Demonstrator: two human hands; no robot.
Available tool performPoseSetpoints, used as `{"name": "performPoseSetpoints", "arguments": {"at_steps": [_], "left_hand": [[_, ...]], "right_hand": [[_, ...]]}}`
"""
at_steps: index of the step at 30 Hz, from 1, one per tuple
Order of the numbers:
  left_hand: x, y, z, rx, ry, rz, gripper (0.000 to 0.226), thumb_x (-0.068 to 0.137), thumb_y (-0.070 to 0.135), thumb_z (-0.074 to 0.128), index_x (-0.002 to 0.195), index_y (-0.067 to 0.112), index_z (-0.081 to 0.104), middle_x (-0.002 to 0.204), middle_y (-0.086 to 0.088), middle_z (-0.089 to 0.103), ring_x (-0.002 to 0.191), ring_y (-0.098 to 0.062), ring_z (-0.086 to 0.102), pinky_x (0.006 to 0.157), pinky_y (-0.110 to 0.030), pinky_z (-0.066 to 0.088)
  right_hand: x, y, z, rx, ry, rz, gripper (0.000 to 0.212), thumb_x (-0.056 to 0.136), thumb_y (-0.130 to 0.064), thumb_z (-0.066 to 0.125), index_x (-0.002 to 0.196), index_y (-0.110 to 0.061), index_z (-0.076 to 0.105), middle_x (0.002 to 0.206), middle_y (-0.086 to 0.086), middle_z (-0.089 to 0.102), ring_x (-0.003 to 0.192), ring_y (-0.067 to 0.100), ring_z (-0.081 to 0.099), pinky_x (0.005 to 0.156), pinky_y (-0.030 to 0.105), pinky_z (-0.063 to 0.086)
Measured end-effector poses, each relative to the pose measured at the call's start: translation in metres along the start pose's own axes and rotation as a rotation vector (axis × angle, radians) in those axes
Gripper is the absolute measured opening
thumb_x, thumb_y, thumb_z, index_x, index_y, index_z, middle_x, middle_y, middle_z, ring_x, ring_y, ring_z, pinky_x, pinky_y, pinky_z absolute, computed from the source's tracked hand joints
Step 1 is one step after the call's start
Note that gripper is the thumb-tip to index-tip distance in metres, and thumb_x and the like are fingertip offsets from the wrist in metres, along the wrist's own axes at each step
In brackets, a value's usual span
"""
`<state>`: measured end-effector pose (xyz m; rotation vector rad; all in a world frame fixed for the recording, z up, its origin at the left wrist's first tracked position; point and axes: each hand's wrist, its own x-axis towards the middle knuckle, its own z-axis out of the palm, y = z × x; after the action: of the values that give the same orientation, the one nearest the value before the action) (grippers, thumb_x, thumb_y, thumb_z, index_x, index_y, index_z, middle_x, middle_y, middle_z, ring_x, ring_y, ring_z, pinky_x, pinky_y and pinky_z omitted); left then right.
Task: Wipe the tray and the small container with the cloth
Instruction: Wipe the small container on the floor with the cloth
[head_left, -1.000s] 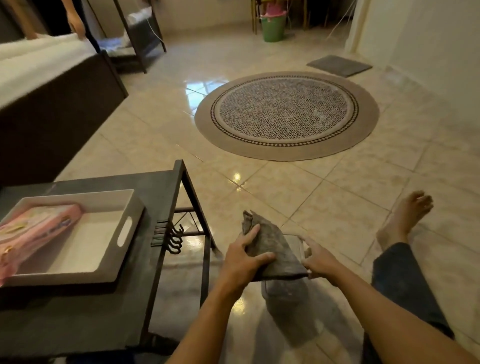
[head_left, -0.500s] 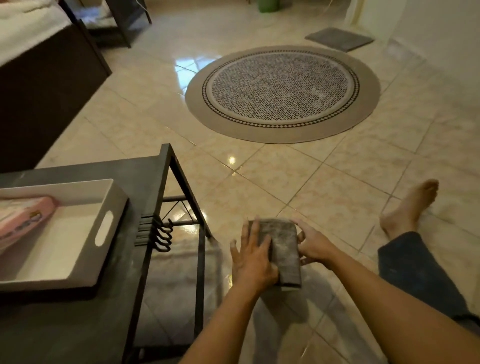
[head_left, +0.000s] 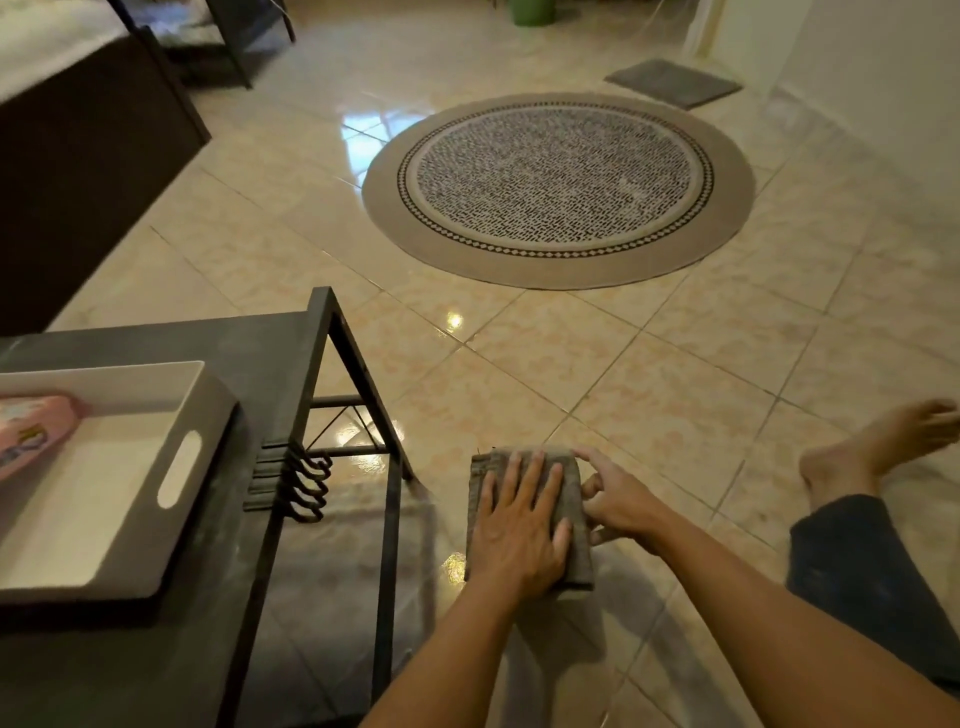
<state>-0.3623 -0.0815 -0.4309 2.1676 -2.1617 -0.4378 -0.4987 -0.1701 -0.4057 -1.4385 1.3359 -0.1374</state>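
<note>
The cloth (head_left: 530, 514), a dark grey folded rag, is held low over the shiny tiled floor (head_left: 649, 374), just to the right of the black metal table (head_left: 260, 358). The left hand (head_left: 519, 530) lies flat on top of it with its fingers spread out and straight, pressing the cloth but not curled round it. The right hand (head_left: 618, 506) is at the right edge of the cloth, with its fingers bent and pinching that edge.

The white plastic tray with a cut-out handle (head_left: 176, 467) sits on the table, well apart from the cloth. Inside it, at the left, is a pink packet (head_left: 31, 431). I cannot tell if this is the small container.

It looks like the person is folding the cloth into a neat pad. No wiping looks done yet.

To do this step well, I think the left hand should keep the cloth flat while the right hand lines the edges up. A tidy, thick pad is easy to hold and wipes better. Loose corners could flap and drag. Next, the pad should go to the tray. The pink packet may need lifting out so the whole bottom of the tray can be wiped.

A bare foot (head_left: 878, 447) rests on the floor to the right.
</note>
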Motion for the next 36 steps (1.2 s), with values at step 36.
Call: {"name": "performPoseSetpoints", "arguments": {"at_steps": [36], "left_hand": [[0.006, 0.007, -0.003, -0.034, 0.048, -0.098, 0.063, 0.098, 0.054, 0.022, 0.153, 0.039, -0.005, 0.164, -0.003, -0.018, 0.147, -0.027, -0.023, 0.113, -0.046, -0.022]], "right_hand": [[0.004, 0.000, -0.002, 0.027, -0.073, -0.003, 0.085, 0.082, 0.017, 0.056, 0.145, -0.036, 0.037, 0.090, 0.014, 0.059, 0.073, 0.023, 0.067, 0.067, 0.050, 0.064]]}}
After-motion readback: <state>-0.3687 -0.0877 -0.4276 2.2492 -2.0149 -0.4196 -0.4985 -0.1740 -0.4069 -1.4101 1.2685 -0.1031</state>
